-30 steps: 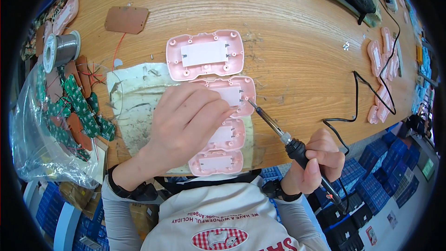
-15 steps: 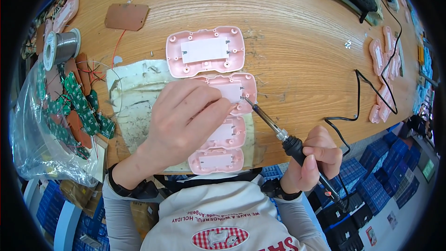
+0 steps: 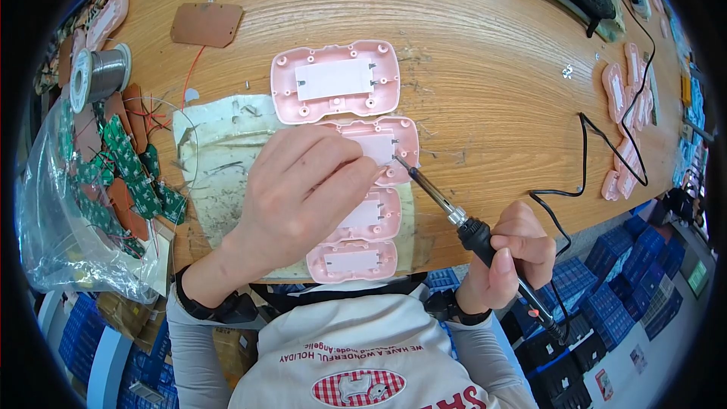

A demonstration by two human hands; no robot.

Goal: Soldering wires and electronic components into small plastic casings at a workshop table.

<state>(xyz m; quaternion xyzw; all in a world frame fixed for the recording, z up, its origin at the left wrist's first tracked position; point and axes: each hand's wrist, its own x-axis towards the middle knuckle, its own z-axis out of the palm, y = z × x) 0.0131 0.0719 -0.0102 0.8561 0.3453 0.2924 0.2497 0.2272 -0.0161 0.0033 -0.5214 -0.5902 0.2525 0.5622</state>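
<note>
My right hand (image 3: 509, 254) is wrapped round the black handle of a soldering iron (image 3: 473, 233), its metal tip touching or very near the small metal contact at the right end of a pink plastic shell (image 3: 407, 130). Over that shell's left part reaches my left hand (image 3: 307, 182), thumb and finger pinched close to the iron's tip; what they hold is too small or hidden to make out. Above lies another pink shell (image 3: 285, 91) with a white panel and metal contacts. Two more shells, a middle one (image 3: 390, 216) and a lower one (image 3: 352, 261), line up toward me.
A worn pale cloth (image 3: 216, 144) lies under the shells. At left are a solder spool (image 3: 102, 76) with loose wire, green circuit boards (image 3: 125, 155) and a plastic bag (image 3: 53, 227). A brown board (image 3: 206, 24) lies behind. The iron's black cord (image 3: 583, 155) loops rightward near pink parts (image 3: 628, 106).
The soldering iron and my right hand have shifted very slightly up and left. My left hand keeps its pinch in nearly the same place.
</note>
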